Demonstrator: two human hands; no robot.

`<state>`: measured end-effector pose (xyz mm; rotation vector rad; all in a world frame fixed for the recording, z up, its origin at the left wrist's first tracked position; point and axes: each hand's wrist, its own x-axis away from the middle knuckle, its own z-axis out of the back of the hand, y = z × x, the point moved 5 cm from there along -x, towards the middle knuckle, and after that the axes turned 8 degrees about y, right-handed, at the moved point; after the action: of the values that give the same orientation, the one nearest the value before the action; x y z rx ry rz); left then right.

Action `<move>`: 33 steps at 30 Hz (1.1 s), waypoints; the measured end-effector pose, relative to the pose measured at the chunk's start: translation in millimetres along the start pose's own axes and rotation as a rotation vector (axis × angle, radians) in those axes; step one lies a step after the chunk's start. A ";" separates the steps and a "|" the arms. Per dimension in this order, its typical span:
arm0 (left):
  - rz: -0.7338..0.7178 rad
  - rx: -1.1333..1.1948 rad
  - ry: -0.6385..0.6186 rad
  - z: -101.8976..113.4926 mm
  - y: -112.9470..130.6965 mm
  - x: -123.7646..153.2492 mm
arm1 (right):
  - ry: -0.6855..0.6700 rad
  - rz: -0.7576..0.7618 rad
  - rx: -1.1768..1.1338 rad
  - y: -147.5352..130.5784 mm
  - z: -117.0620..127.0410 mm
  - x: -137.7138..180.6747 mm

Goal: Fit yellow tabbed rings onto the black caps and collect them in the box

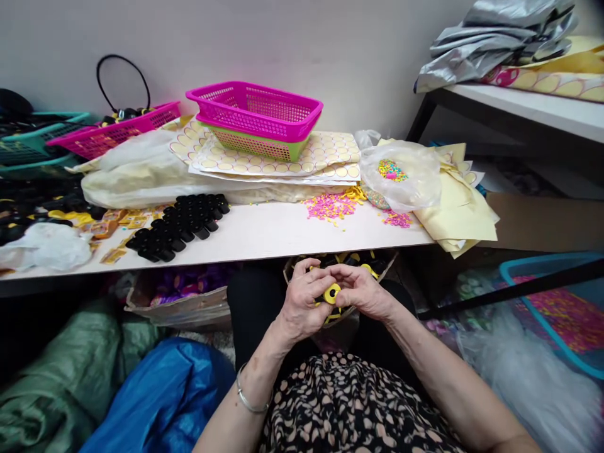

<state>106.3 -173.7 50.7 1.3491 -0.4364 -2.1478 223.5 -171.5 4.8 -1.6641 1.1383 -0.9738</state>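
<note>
Both hands meet over the lap, just near of the table (264, 242) edge. The left hand (302, 302) and right hand (363, 290) pinch a small yellow ring (332, 293) together between their fingertips, above a basket (340, 264) of similar parts. Black caps (182, 225) sit in rows far left on the table; pink beads (330, 206) lie scattered beyond.

Both forearms are bare, with no sleeves reaching the wrists. The left wrist carries a thin silver bangle (248, 397), a plain smooth ring of metal hanging loose. The lap is covered by a dark garment (349, 409) printed all over with rounded beige and peach spots of uneven size. Neither the left hand (302, 302) nor the right hand (363, 292) shows a glove.
</note>
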 end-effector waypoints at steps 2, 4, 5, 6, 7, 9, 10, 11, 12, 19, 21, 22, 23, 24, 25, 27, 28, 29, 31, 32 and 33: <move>-0.024 -0.030 -0.001 -4.6 5.5 2.1 | -0.024 0.009 0.036 -2.1 0.8 4.2; -0.033 -0.038 -0.014 -9.9 9.1 4.2 | -0.020 0.017 0.054 -4.1 2.5 8.5; -0.033 -0.038 -0.023 -12.8 10.1 5.2 | -0.009 0.024 0.066 -4.9 3.4 10.5; -0.033 -0.036 -0.031 -15.8 10.5 6.0 | 0.006 0.032 0.082 -5.5 4.3 12.4; -0.036 -0.032 -0.037 -18.9 10.5 6.6 | 0.025 0.043 0.099 -5.5 5.0 13.9; -0.048 -0.024 -0.046 -25.2 9.3 7.9 | 0.082 0.069 0.124 -3.1 6.7 15.9; -0.054 -0.018 -0.051 -28.3 8.0 8.9 | 0.124 0.082 0.125 -0.2 8.0 16.3; -0.053 -0.006 -0.055 -31.0 6.2 10.3 | 0.175 0.091 0.115 4.0 9.7 16.5; -0.042 0.008 -0.060 -33.3 3.7 12.4 | 0.225 0.092 0.090 9.7 11.4 16.6; 0.178 0.067 -0.144 -45.6 -10.6 47.4 | 0.155 -0.169 -0.107 60.8 8.9 27.6; 0.165 0.067 -0.155 -49.3 -5.7 56.0 | 0.104 -0.238 -0.092 67.7 8.2 33.7; 0.156 0.062 -0.153 -50.2 -3.1 59.0 | 0.088 -0.245 -0.068 69.2 9.0 35.6; 0.153 0.056 -0.148 -50.1 -1.3 61.5 | 0.084 -0.230 -0.030 69.8 11.0 36.2; 0.160 0.050 -0.140 -48.7 -0.9 63.7 | 0.098 -0.199 0.029 69.9 14.8 35.5; 0.180 0.044 -0.126 -45.8 -2.5 66.0 | 0.137 -0.151 0.111 69.4 20.8 33.6; 0.257 0.031 -0.066 -34.9 -12.0 72.0 | 0.295 -0.004 0.331 66.0 38.1 28.0; 0.311 0.016 -0.027 -27.7 -19.7 76.1 | 0.387 0.086 0.452 63.0 47.2 25.3; 0.371 -0.009 0.015 -19.9 -28.7 80.6 | 0.465 0.176 0.571 59.8 54.9 23.0; 0.496 -0.084 0.066 -6.3 -48.1 90.3 | 0.527 0.320 0.786 55.4 62.6 18.0; 0.551 -0.127 0.074 -1.2 -56.9 94.5 | 0.507 0.366 0.883 55.0 62.7 15.0; 0.597 -0.169 0.075 2.6 -64.5 97.7 | 0.466 0.397 0.974 55.6 60.6 11.9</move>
<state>52.7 -182.7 -53.1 1.0352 -0.5343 -1.5984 267.6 -180.4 -65.0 -0.4285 0.9672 -1.3755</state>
